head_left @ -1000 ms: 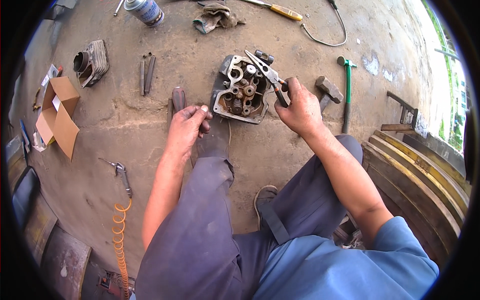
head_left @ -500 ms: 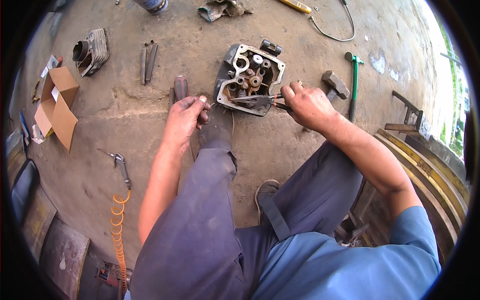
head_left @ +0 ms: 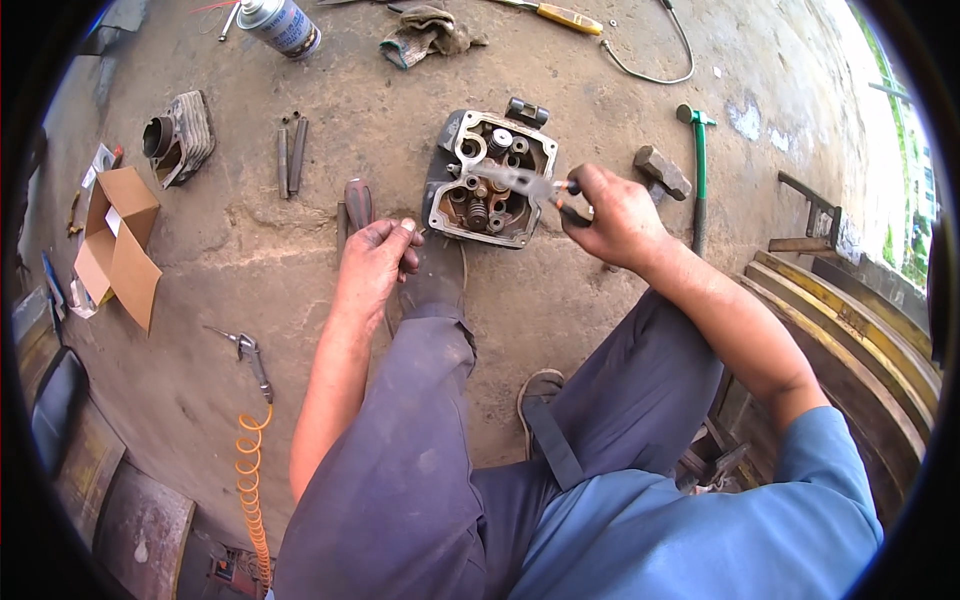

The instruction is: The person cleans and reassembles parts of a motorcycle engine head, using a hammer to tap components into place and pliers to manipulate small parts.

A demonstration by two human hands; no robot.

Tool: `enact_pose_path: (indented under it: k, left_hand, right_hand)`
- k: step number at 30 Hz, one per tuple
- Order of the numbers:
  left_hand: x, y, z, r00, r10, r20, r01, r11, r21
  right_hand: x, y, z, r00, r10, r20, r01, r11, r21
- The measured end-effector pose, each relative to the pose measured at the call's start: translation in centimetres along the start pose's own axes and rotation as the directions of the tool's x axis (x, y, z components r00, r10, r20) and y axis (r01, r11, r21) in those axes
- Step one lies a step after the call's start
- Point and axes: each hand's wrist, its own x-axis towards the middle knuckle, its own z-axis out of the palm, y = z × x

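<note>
A metal engine cylinder head (head_left: 505, 205) lies on the ground in front of me, its open side with a coil spring (head_left: 478, 214) facing up. My right hand (head_left: 625, 222) is wrapped round the handles of a pair of long-nose pliers (head_left: 522, 181). Their jaws, smeared by motion, point left over the cylinder head. Left of the head, my left hand (head_left: 378, 258) has thumb and fingers pinched together above my shoe. Whatever lies in that pinch is too small or hidden to make out. A screwdriver handle (head_left: 359, 203) shows just beyond the left hand.
At the right lie a green-handled hammer (head_left: 700, 170) and a heavy hammer head (head_left: 661, 172). A finned cylinder (head_left: 180, 138), metal rods (head_left: 297, 156) and an open cardboard box (head_left: 120, 235) are at the left, with an air gun (head_left: 252, 362) nearer. Farther off are a spray can (head_left: 282, 27) and gloves (head_left: 430, 38).
The plier jaws have lifted from near the spring and swung away over the cylinder head. My left hand keeps its pinch. The whole view has shifted slightly, showing more of the far ground.
</note>
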Motion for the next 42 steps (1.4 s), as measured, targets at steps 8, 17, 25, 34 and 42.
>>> enact_pose_path:
  k: [8,17,25,34,42]
  left_hand:
    - [0.3,0.5,0.5,0.998,0.055,-0.004,-0.054,0.992,0.113]
    - [-0.4,3.2,0.3,0.978,0.191,-0.079,-0.205,0.861,-0.465]
    - [2.0,-2.4,-8.7,0.939,0.069,-0.337,-0.089,0.995,-0.043]
    - [1.1,-8.7,-15.1,0.660,0.416,-0.625,0.332,0.585,0.740]
    - [0.1,-4.4,-10.3,0.591,0.643,-0.487,0.124,0.524,0.842]
  right_hand:
    - [7.0,11.2,0.9,0.779,0.626,-0.001,-0.619,0.770,0.153]
    - [7.1,-12.9,2.1,0.997,0.072,0.009,-0.069,0.907,0.416]
    - [3.4,-9.9,0.5,0.925,0.191,-0.329,-0.017,0.885,0.465]
    - [4.4,-1.0,5.8,0.770,0.520,0.368,-0.611,0.436,0.661]
    - [5.2,-0.9,6.5,0.790,0.582,0.192,-0.599,0.663,0.449]
